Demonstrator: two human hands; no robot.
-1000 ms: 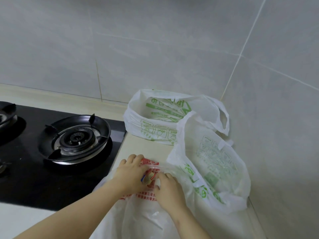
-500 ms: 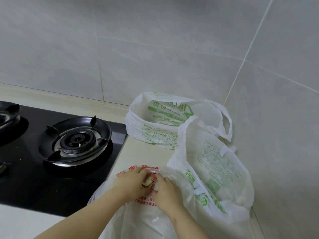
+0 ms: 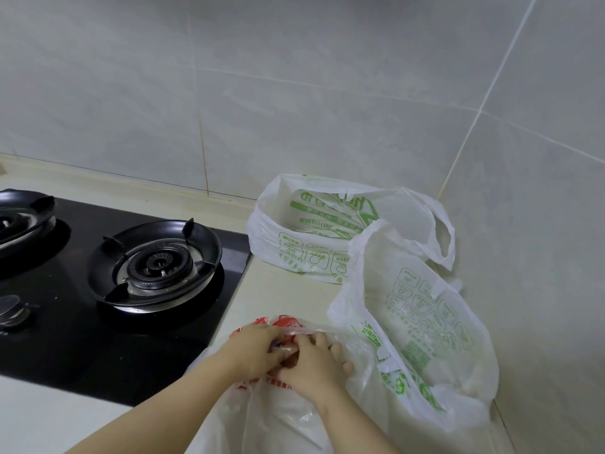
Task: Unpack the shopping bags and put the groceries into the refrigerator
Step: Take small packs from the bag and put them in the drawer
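Head view: pinches the bunched top of the red-printed plastic bag (image 3: 268,421) with the left grip (image 3: 252,348), fingers curled on the film. Clasps the same bunch with the right grip (image 3: 314,367), touching the left. Does so at the near edge of the table (image 3: 281,299), just right of the black gas hob (image 3: 65,339). Behind, far green-printed bag (image 3: 304,247), mouth open, near the tiled wall (image 3: 294,109); near green-printed bag (image 3: 425,322) touching the red-printed one. Contents not discernible.
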